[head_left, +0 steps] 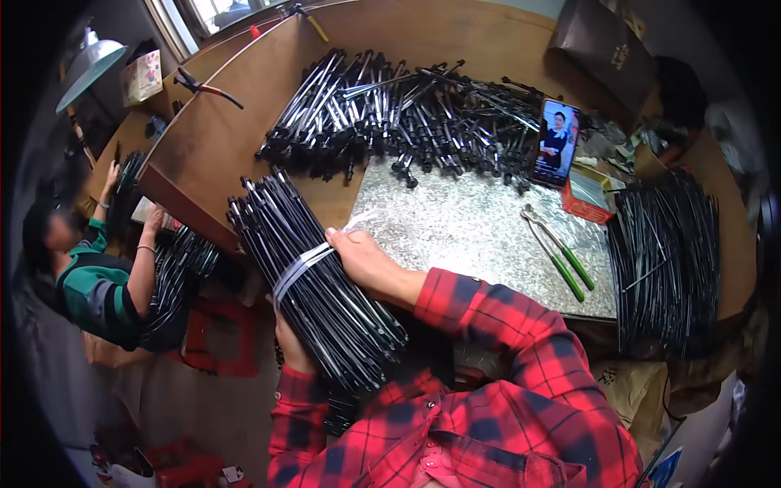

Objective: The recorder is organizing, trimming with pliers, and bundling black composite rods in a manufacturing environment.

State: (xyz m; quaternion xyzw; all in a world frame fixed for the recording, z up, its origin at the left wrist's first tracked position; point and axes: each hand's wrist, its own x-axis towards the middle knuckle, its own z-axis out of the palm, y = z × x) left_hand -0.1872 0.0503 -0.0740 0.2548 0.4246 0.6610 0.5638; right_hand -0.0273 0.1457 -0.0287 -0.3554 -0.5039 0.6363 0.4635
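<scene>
Supporting the bound bundle of long black metal rods point(317, 276) from beneath, the left hand point(291, 346) grips its underside; the right hand point(364, 259) pinches the white strap point(303, 262) on top. Bundle axis: 11-to-5 o'clock, overhanging the tabletop point(244, 122) edge.

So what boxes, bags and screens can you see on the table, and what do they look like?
Phone: propped upright at the far right of the metal sheet, screen lit, showing a person.
Red box: small, open, just right of the phone.
Brown paper bag: top right corner, dark, standing.
Pale carton: far left, small and boxy.
</scene>
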